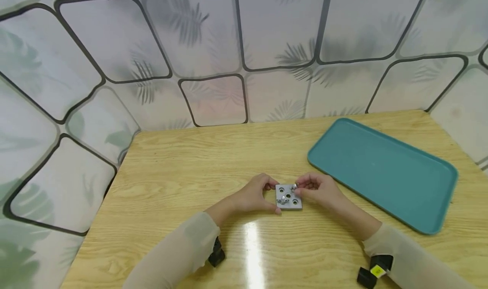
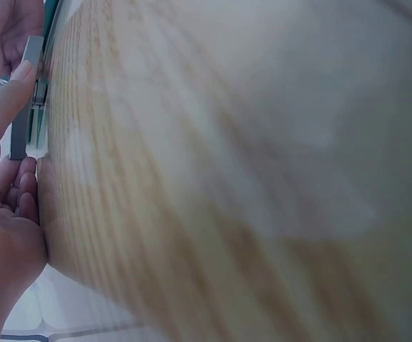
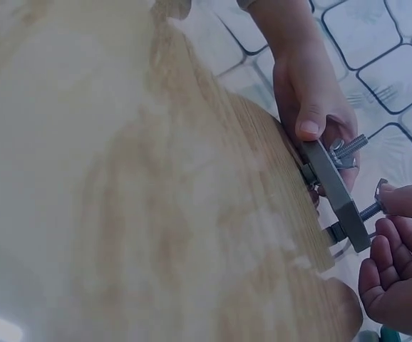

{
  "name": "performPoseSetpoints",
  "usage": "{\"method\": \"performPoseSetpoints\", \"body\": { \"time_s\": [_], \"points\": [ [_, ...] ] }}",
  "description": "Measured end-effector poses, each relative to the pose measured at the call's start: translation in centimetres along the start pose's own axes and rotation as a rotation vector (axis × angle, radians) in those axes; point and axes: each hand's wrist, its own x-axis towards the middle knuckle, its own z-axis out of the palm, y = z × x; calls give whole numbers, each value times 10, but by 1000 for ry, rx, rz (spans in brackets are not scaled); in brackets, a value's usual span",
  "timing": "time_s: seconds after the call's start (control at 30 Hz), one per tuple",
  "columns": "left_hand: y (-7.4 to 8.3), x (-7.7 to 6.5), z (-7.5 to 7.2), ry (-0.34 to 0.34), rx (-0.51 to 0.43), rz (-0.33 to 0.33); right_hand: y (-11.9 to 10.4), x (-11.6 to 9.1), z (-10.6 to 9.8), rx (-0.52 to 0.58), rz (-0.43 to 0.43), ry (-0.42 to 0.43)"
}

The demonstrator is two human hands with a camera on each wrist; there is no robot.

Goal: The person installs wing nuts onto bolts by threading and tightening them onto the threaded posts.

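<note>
A square silver metal plate [image 1: 288,206] with several holes is held just above the table. My left hand [image 1: 251,193] grips its left side between thumb and fingers. Two bolts pass through the plate; their heads [image 3: 336,233] show beneath it in the right wrist view. One bolt, near the plate's front left corner, carries a wing nut [image 1: 283,201]. At the far right corner my right hand [image 1: 318,189] pinches a second wing nut [image 3: 381,189] on the other bolt. In the left wrist view, the plate [image 2: 25,107] appears edge-on and my left thumb partly covers it.
A teal tray [image 1: 381,170] lies on the wooden table [image 1: 183,166] to the right, close behind my right hand. Patterned curtain-like sheeting [image 1: 213,34] stands along the table's back and sides. Black wrist devices [image 1: 217,253] sit at both sleeves.
</note>
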Motion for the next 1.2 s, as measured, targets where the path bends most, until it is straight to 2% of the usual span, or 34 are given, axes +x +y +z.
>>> {"method": "performPoseSetpoints", "body": {
  "time_s": [0.33, 0.57, 1.0, 1.2],
  "points": [
    [0, 1, 1, 9, 1, 1, 7, -8, -3, -11, 14, -17],
    [-1, 0, 2, 14, -14, 0, 5, -5, -3, -18, 64, 38],
    [0, 0, 1, 7, -10, 1, 2, 5, 0, -14, -26, -9],
    [-1, 0, 1, 1, -12, 2, 1, 4, 1, -2, -18, -5]
  ]
}}
